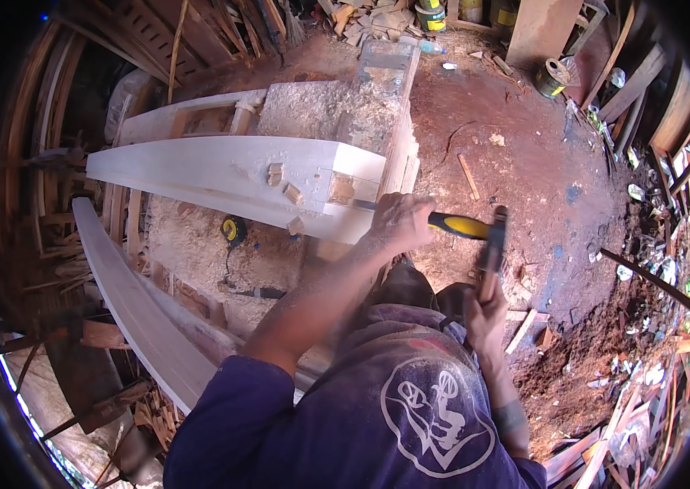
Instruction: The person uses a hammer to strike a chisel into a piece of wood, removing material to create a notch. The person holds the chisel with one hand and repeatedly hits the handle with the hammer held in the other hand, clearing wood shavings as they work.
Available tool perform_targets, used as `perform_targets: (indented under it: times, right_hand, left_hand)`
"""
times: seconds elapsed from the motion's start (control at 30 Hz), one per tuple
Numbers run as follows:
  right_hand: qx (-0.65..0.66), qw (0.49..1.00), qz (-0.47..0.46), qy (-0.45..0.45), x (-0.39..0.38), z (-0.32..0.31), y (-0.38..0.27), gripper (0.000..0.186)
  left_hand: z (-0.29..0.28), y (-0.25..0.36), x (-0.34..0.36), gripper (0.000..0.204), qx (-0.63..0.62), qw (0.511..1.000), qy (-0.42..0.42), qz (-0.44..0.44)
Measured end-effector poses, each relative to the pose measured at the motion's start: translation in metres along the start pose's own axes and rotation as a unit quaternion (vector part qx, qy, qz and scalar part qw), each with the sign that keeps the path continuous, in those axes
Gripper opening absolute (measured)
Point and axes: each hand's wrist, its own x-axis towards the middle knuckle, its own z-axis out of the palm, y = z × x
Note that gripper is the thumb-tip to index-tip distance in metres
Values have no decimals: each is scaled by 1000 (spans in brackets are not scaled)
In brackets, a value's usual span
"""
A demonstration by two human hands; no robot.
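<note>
A thick pale timber beam (222, 167) lies across the work surface, with a squared notch (341, 189) cut near its right end. My left hand (403, 222) is closed around a chisel with a yellow and black handle (460, 225); its blade points left to the notch. My right hand (486, 316) grips a hammer (493, 244) by its wooden handle. The hammer's head is at the butt end of the chisel; whether they touch I cannot tell. Loose wood chips (293, 193) rest on the beam beside the notch.
A yellow and black tape measure (233, 231) lies among shavings below the beam. A long curved plank (129, 293) stretches along the left. Wood scraps (373, 20) and an open can (553, 77) sit on the reddish ground (516, 155). Boards lean around the sides.
</note>
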Motion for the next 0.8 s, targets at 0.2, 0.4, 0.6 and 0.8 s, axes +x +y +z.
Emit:
perform_targets:
  times: [0.2,0.4,0.6,0.8]
  right_hand:
    - [105,988,31,108,0,-42,9,19]
    - [102,983,-15,151,-3,-26,19,10]
    - [82,989,121,28,11,-20,2,13]
    - [99,990,69,77,1,-25,7,11]
  left_hand:
    - [-6,-8,-4,24,1,1000,-30,-6]
    - [6,-9,3,24,-7,1000,12,2]
    - [-7,-28,-11,17,30,999,36,-13]
    - [-17,-14,-1,26,19,995,-71,-65]
